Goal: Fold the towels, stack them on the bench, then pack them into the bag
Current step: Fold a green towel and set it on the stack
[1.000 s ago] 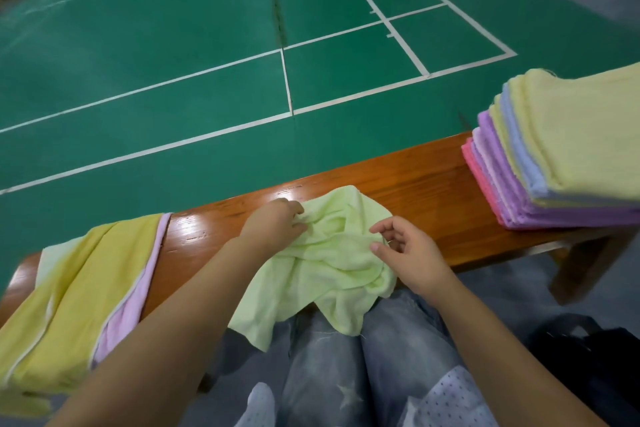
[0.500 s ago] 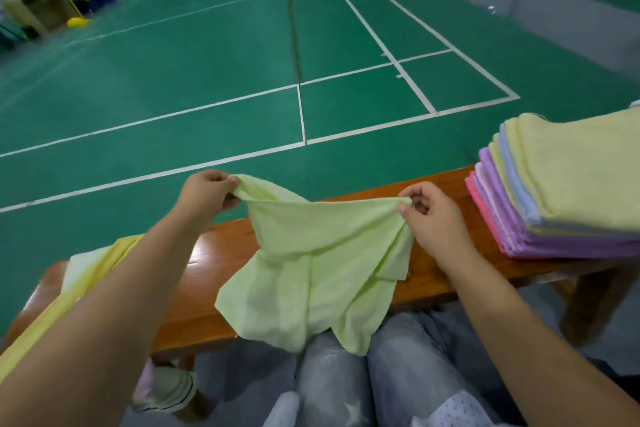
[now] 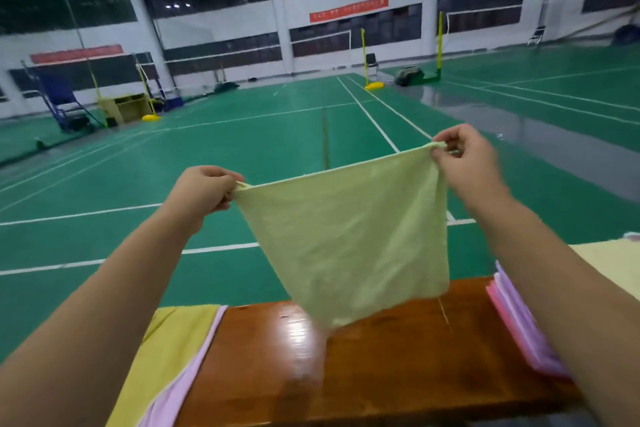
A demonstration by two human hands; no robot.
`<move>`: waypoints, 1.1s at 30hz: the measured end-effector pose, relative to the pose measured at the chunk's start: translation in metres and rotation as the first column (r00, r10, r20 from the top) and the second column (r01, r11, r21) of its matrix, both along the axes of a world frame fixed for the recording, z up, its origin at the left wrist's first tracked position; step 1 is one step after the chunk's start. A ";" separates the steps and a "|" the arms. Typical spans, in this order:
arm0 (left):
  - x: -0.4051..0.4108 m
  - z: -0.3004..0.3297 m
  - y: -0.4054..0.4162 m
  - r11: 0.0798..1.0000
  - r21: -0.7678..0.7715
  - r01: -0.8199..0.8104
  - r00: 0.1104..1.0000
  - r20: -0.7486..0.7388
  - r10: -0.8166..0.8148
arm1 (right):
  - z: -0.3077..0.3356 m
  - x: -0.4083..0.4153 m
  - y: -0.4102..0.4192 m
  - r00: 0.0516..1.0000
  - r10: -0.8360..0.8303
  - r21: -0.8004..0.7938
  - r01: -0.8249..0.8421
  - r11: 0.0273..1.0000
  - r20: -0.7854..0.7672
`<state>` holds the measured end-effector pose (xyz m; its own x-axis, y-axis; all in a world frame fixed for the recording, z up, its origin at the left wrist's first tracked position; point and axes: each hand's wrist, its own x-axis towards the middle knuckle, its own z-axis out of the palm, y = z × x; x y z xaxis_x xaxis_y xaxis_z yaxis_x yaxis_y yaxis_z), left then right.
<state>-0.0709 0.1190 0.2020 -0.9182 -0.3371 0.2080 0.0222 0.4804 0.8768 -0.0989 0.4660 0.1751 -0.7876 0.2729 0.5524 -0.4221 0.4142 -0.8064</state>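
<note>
Unfolded yellow and pink towels (image 3: pixel 180 357) lie on the table (image 3: pixel 363 364) at left. The left hand (image 3: pixel 204 192) pinches 1 top corner of the pale green towel (image 3: pixel 346 236), the right hand (image 3: pixel 464 159) the other; it hangs above the table. Level both corners, keep that edge taut, then lower and fold evenly. The folded stack (image 3: pixel 519 319) waits at right.

I see a pale green towel (image 3: pixel 349 236) of soft, matt cloth with a fine nap and a stitched hem along its top edge. Under it the bench (image 3: pixel 381 367) is reddish wood, varnished glossy enough to throw back a bright glare. The yellow towel (image 3: pixel 173 340) and pink towel (image 3: pixel 180 388) on it look like the same matt cloth. The court floor (image 3: pixel 242 135) is smooth green with a dull sheen.
</note>
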 end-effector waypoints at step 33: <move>0.002 -0.033 0.001 0.649 -0.746 0.151 0.984 0.051 -0.171 | 0.008 -0.015 0.012 0.988 0.094 -0.123 -0.080 0.989 0.119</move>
<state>-0.0693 0.1201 0.1692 -0.9349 0.0923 0.3427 0.1773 0.9579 0.2256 -0.1137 0.4777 0.1834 -0.8717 0.2576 0.4168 -0.3457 0.2797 -0.8957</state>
